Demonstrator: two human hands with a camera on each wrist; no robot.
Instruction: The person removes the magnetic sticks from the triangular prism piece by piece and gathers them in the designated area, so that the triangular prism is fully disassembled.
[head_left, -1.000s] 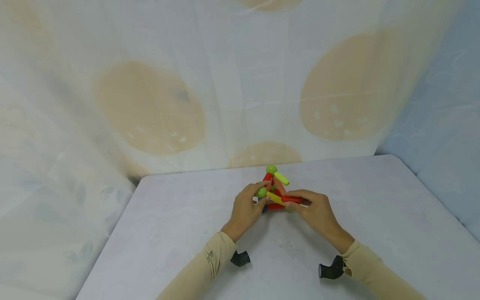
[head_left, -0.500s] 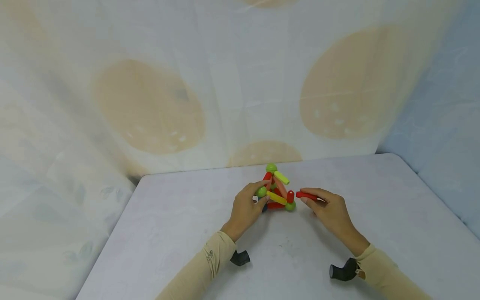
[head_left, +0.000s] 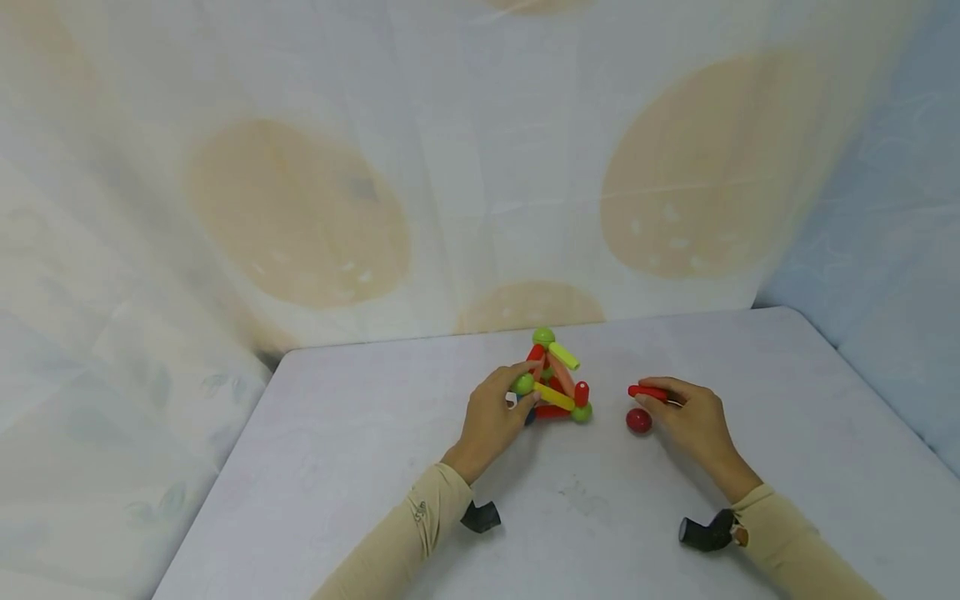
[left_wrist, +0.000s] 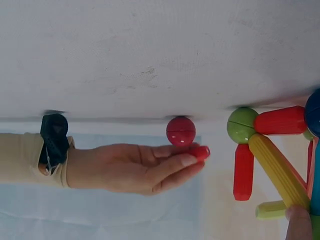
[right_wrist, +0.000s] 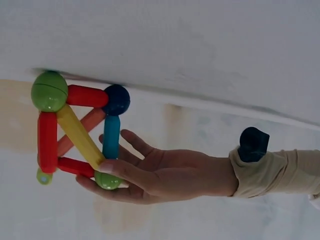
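While gripping a rod-and-ball frame (head_left: 552, 379), left hand (head_left: 491, 417).
Red, yellow, teal rods, green balls; right hand (head_left: 693, 421) pinching red rod (head_left: 647, 391) above red ball (head_left: 638, 420).

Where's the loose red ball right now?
In the head view, the red ball lies on the white table, right of the stick-and-ball structure and just below the red stick the right hand holds.

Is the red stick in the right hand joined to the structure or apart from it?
Apart. The right hand holds the red stick away from the structure, with bare table between them.
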